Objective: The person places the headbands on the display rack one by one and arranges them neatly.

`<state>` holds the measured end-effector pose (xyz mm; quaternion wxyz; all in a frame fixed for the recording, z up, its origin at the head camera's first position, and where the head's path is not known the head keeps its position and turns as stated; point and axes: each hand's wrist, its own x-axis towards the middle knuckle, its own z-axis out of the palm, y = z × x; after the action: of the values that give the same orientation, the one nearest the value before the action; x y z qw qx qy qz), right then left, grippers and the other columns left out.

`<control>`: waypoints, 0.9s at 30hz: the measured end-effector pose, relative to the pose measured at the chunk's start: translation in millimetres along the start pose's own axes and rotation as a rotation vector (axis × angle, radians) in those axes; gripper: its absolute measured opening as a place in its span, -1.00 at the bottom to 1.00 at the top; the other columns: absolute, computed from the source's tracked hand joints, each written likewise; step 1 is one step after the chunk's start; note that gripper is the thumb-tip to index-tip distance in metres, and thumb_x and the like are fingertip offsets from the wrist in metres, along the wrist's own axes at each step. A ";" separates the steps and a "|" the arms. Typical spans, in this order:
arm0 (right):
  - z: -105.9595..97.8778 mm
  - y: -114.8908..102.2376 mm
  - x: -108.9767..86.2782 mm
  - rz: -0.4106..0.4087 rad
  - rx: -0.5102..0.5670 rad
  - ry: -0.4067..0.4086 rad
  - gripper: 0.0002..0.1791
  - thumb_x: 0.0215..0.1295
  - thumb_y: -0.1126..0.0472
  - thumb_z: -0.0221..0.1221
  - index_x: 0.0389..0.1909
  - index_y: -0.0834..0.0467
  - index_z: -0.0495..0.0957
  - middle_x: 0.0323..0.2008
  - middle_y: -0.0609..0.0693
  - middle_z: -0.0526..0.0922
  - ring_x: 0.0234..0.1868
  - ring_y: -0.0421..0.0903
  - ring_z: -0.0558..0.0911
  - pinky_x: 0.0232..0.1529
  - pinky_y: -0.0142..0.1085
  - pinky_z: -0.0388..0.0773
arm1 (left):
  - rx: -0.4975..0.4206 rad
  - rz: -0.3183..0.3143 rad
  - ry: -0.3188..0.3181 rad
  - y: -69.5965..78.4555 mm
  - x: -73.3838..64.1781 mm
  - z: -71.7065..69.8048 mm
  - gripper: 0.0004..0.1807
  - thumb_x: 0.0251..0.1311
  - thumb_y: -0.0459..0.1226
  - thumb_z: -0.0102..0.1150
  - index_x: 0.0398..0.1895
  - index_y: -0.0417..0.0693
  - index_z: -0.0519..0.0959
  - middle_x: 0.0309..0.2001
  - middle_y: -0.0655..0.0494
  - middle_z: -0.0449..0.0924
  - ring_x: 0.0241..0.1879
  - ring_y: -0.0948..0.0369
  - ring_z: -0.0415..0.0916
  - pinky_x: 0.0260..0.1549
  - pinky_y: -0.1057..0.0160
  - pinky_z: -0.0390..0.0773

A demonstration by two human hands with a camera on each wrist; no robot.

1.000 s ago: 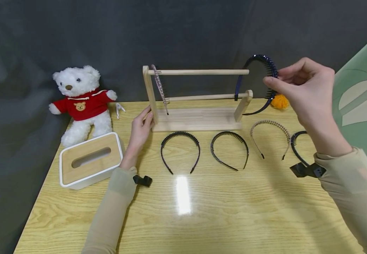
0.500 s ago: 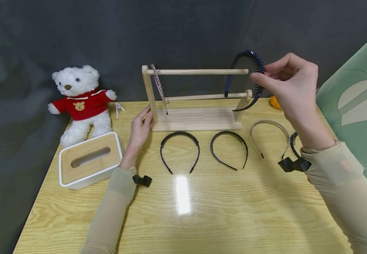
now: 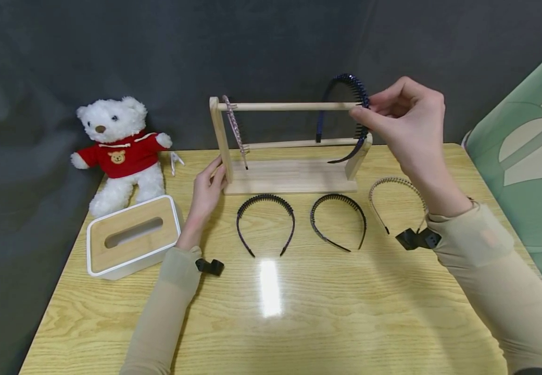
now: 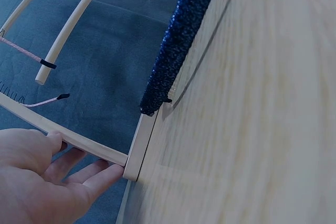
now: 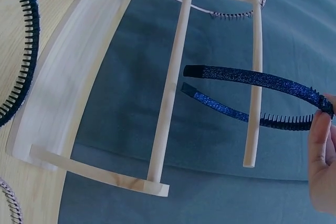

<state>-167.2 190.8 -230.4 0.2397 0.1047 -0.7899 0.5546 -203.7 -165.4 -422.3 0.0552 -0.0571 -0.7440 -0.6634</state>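
A dark blue toothed headband [image 3: 344, 78] is pinched by my right hand [image 3: 406, 117] at the right end of a wooden rack [image 3: 294, 174]. In the right wrist view the headband [image 5: 226, 74] has one arm on each side of the upper rod [image 5: 254, 108], and its tips point toward the lower rod [image 5: 168, 93]. My left hand [image 3: 206, 190] grips the rack's left upright; in the left wrist view its thumb lies over the upright [image 4: 89, 148] and fingers reach behind. A pink headband [image 3: 234, 122] hangs at the rods' left end.
Two dark headbands, the left [image 3: 266, 198] and right [image 3: 338, 197], lie before the rack. A pale beaded headband [image 3: 397, 180] lies further right, partly behind my right forearm. A tissue box [image 3: 135, 237], a white teddy bear [image 3: 127, 156] and a small white object [image 3: 174, 161] are left.
My right hand has moved left with the dark blue headband, which now surrounds the upper rod's right end. The left hand and rack stay put.
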 end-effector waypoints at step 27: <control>45.6 -5.2 1.2 -0.034 0.051 -0.041 -0.76 0.14 0.31 0.62 -0.29 0.25 0.74 -0.38 -0.11 0.80 -0.41 -0.14 0.71 -0.33 -0.46 0.70 | 0.008 -0.018 0.009 0.2 -0.5 -0.3 -0.50 0.71 -0.36 -0.10 0.61 -0.23 0.32 0.51 -0.36 0.34 0.40 -0.20 0.46 0.33 0.15 0.59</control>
<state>-177.9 146.8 -237.8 0.2302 0.1357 -0.7785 0.5679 -203.1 -165.6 -422.2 0.0527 -0.0471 -0.7471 -0.6610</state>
